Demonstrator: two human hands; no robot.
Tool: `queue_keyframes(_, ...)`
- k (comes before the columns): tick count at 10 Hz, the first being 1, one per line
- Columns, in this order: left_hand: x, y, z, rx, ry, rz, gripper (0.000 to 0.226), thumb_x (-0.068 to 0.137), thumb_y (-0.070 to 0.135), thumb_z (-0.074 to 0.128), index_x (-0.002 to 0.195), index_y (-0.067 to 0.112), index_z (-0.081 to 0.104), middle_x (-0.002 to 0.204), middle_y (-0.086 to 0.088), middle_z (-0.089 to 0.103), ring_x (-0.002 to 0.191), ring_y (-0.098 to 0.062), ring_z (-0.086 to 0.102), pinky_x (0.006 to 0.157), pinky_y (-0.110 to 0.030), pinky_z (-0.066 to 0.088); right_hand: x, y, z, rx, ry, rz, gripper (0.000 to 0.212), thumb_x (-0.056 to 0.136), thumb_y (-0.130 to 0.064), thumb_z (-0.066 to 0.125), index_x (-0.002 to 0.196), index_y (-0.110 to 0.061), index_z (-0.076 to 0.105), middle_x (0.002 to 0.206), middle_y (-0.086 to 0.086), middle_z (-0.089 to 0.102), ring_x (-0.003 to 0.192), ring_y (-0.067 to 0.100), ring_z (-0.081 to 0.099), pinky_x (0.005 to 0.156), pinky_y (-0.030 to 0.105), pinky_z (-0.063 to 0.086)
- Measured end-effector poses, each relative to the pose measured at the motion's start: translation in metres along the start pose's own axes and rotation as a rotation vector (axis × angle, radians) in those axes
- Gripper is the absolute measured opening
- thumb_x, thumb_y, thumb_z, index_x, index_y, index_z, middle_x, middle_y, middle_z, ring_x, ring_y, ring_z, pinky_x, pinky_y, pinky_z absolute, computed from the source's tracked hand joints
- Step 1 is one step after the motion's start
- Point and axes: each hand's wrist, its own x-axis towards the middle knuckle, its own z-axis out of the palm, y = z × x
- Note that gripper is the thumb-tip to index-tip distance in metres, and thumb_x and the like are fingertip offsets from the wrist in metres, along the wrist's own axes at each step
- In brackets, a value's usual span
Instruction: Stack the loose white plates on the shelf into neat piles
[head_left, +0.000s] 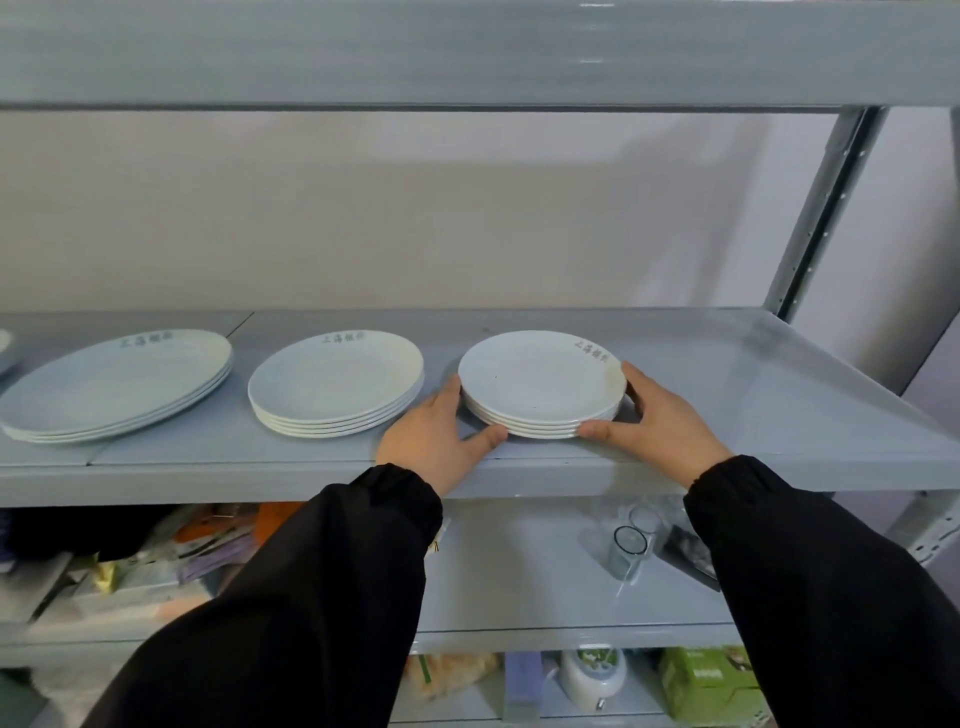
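white left pile (117, 387) and middle pile (337, 382) sit neat on the shelf (753, 405); left hand (436, 439) and right hand (662, 423) clasp the right pile (540, 382) (squaring it, probably), little seems left

Both forearms, clad in black, reach forward and up. The left hand (436, 434) and right hand (662, 421) cup the stack of white plates (540, 382) from either side, thumbs against its front edge and fingers apparently curled round the rim.
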Motion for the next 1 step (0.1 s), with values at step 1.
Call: queue_keyframes(1,-0.0031,0.0041,-0.0020,0.023,0.005,0.020,0.087,0.081,0.074,0.047,0.151,0.031,0.021,0.133,0.003,0.056,0.117,-0.020,0.055,0.087,-0.031,0.045,-0.0042,-0.0011,-0.0012,-0.015,0.018,-0.015,0.081,0.069,-0.061,0.081,0.139,-0.046,0.044,0.134,-0.028,0.055,0.121,-0.003,0.050,0.091,0.020,0.041)
